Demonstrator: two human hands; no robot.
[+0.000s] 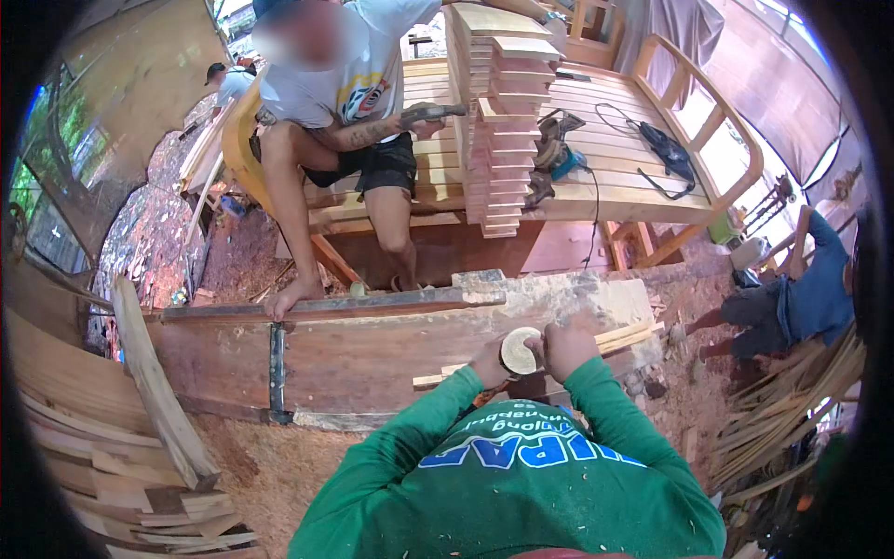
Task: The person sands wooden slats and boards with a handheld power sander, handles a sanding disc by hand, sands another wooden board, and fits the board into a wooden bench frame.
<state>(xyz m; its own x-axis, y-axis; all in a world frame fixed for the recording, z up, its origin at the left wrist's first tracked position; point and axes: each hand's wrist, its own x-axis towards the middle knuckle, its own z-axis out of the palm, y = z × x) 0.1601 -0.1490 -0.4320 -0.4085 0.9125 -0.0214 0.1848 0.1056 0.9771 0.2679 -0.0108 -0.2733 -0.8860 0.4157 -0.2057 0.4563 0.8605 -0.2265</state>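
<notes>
A round, tan-faced disc point(521, 351) with a dark rim is between my two hands, above the wooden bench point(214, 359). I cannot make out its exact kind. My left hand point(489, 361) is closed around its left side. At its right edge, my right hand point(566, 347) is closed too, with the fingers curled against the disc. Thin pale wood strips point(626, 337) lie on the bench and stick out to the right of my hands. More strip ends point(430, 381) show to the left. My forearms and body hide part of the bench's near edge.
Across the bench, a seated person rests a hand point(296, 296) on its far rail. Behind stands a tall stack of wood pieces point(494, 140) on a slatted wooden bed point(605, 102), beside a teal power tool point(568, 166). Planks point(158, 382) lean at left; another person point(810, 289) is right.
</notes>
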